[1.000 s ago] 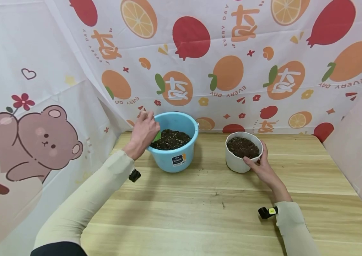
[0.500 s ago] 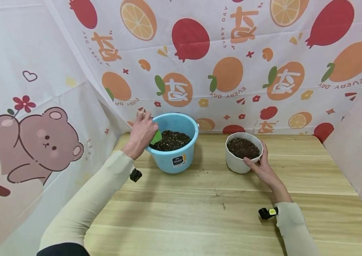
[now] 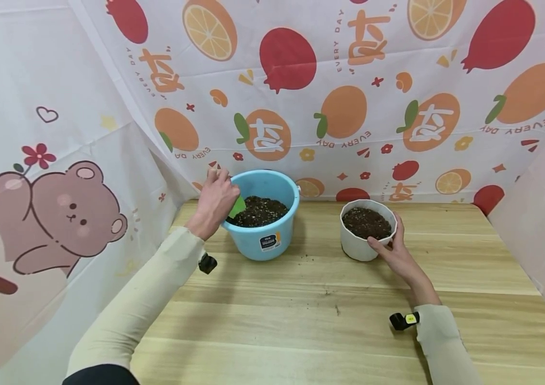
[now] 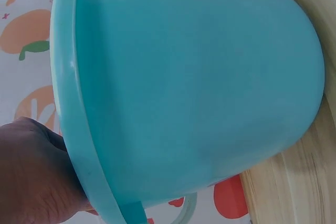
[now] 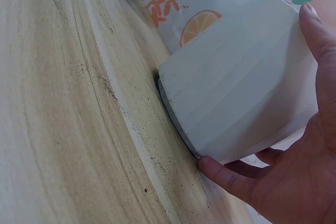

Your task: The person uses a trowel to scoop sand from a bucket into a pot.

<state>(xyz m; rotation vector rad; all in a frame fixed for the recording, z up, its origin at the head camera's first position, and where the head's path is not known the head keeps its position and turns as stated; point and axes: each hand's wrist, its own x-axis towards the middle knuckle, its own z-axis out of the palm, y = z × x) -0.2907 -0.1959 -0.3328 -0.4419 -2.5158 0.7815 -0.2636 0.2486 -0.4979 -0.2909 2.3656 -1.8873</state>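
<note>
A light blue bucket (image 3: 265,235) holding dark soil stands at the back left of the wooden table (image 3: 330,321). My left hand (image 3: 216,200) is over its left rim and grips a green scoop (image 3: 237,206) that dips toward the soil. The left wrist view shows the bucket's wall (image 4: 199,87) close up with the hand (image 4: 31,177) at the rim. A white ribbed pot (image 3: 359,246) filled with soil stands to the right. My right hand (image 3: 394,251) wraps around its right side, thumb at the front rim. The right wrist view shows the pot (image 5: 236,87) held by the right hand (image 5: 294,171).
A fruit-print cloth (image 3: 349,96) hangs behind the table and a bear-print cloth (image 3: 55,203) on the left. Crumbs of soil (image 3: 320,259) lie scattered on the wood between and in front of the two containers. A pale panel (image 3: 542,230) borders the table's right side.
My left hand has lifted slightly at the bucket's rim, and more of the green scoop shows. The right hand and the pot have not moved.
</note>
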